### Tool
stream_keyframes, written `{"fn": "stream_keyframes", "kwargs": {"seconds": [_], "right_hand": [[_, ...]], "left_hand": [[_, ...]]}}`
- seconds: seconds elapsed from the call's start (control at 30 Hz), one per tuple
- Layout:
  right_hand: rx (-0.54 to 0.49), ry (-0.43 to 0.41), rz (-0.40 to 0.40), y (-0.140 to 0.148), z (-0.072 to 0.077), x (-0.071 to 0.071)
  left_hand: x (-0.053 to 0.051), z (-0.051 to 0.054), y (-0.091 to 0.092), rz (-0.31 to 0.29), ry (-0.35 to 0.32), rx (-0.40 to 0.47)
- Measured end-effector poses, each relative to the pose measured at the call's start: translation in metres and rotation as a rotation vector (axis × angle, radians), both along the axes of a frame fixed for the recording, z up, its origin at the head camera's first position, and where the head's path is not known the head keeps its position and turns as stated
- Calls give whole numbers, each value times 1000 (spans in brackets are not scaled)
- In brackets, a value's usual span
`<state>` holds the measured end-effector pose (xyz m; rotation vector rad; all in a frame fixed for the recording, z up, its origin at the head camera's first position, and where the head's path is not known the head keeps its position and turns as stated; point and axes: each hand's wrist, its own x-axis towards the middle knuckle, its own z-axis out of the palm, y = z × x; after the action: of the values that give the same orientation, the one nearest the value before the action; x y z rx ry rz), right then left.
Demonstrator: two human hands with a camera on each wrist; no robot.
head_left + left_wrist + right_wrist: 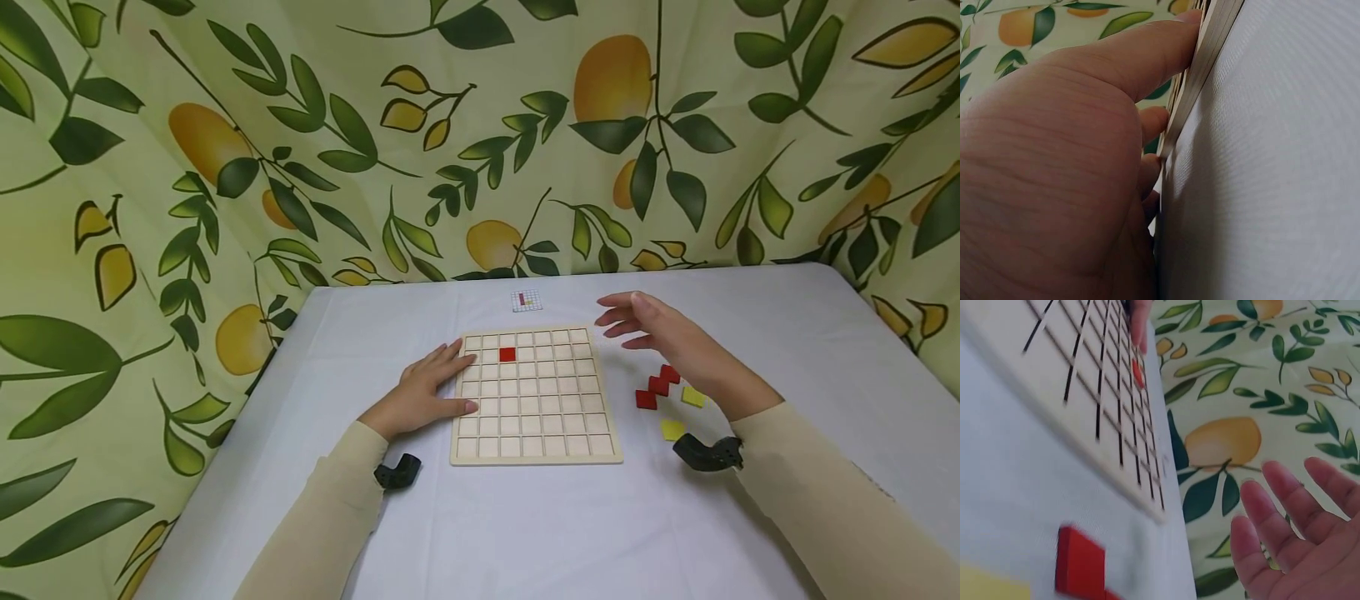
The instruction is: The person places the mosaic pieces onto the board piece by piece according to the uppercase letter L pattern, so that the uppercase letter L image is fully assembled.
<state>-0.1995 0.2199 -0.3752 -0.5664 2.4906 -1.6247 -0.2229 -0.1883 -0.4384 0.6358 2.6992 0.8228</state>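
Observation:
A square wooden grid board lies flat on the white cloth, with one red square tile in a cell near its top left. My left hand rests at the board's left edge, thumb and fingertips touching its rim, as the left wrist view also shows. Above the table, right of the board's upper corner, my right hand hovers with loosely extended fingers and holds nothing. Beneath and beside it lie several loose red tiles and yellow tiles. The right wrist view shows a red tile near the board's edge.
Beyond the board's far edge lies a small printed grid card with red and yellow marks. A leaf-and-fruit patterned curtain hangs behind the table and along its sides. Each wrist wears a black device.

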Motion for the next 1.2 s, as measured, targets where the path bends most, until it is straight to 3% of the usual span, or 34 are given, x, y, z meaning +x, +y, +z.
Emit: {"fn": "stream_keyframes", "kwargs": {"seconds": [0.4,0.63,0.87,0.97,1.2], "right_hand": [[90,-11,-103,50,-28,12],[72,-24,-170,71,-49,10],[122,-88,-202,77,-58,8],[166,-114,-204,78,-61,7],[273,-81,-146,81,-64,7]], "left_hand": [[1,-2,1,17,-15,4],[0,-3,1,8,-8,0],[1,-4,0,12,-12,-1],[1,-3,0,16,-17,2],[0,-1,0,19,-18,-7]]}}
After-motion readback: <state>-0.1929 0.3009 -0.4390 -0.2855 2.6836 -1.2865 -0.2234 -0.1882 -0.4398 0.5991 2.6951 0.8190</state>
